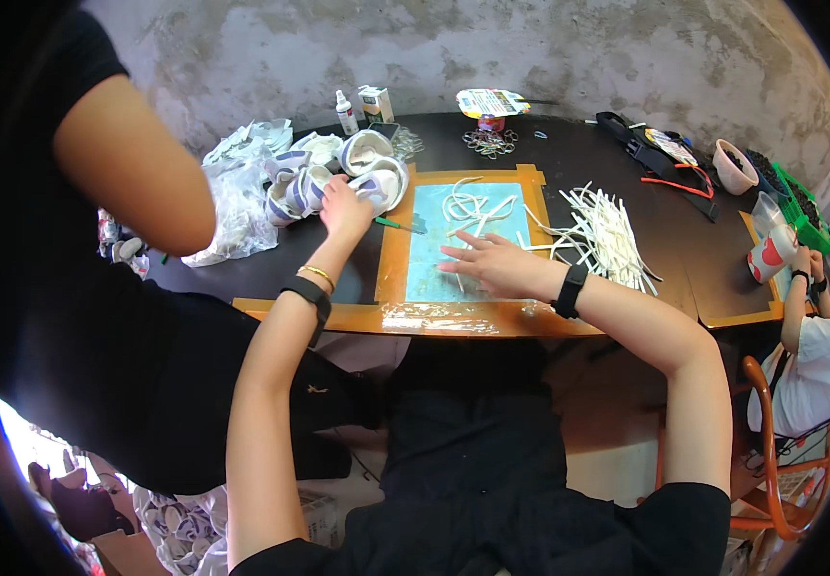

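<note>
Both hands' fingertips — partly hidden.

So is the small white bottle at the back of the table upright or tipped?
Upright. The bottle stands on its base with its cap pointing up, beside a small box near the table's far edge.

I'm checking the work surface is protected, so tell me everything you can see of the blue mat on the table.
The blue mat is a flat, pale turquoise rectangle, seemingly a cutting mat, lying on the dark table and framed by orange-brown tape. Its surface looks scuffed. A few loose white strips curl on its far half. The right hand rests flat on its near right part; the left hand is off it, at the small white shoes.
</note>
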A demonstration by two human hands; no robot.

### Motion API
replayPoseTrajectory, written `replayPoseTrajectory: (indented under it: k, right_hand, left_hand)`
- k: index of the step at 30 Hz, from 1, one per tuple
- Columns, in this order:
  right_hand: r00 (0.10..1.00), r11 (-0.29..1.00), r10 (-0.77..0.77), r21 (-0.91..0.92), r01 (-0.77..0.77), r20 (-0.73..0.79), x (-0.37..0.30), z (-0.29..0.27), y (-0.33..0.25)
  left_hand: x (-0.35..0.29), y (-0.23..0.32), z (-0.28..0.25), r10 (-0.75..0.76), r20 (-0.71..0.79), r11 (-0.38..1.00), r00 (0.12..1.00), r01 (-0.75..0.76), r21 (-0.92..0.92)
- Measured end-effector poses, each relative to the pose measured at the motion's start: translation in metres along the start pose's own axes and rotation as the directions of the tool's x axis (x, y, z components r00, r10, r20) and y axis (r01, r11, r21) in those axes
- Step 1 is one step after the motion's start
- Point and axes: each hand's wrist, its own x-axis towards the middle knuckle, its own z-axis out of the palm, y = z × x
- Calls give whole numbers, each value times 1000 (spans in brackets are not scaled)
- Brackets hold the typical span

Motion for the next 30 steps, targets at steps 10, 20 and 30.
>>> replayPoseTrajectory:
  k: [10,20,30]
  right_hand:
    - [903,867,418,-342,-363,101,-86,-17,26]
    - [808,143,588,981,-135,25,-100,-60,-51]
    - [757,-330,648,866,375,-81,-72,-34,-99]
  left_hand:
    - [-25,-2,-37,274,263,937,925,-319,144]
    - [-160,99,-102,634,146,742,760,-543,-393]
    - [-204,100,-114,578,534,661,617,29,-750]
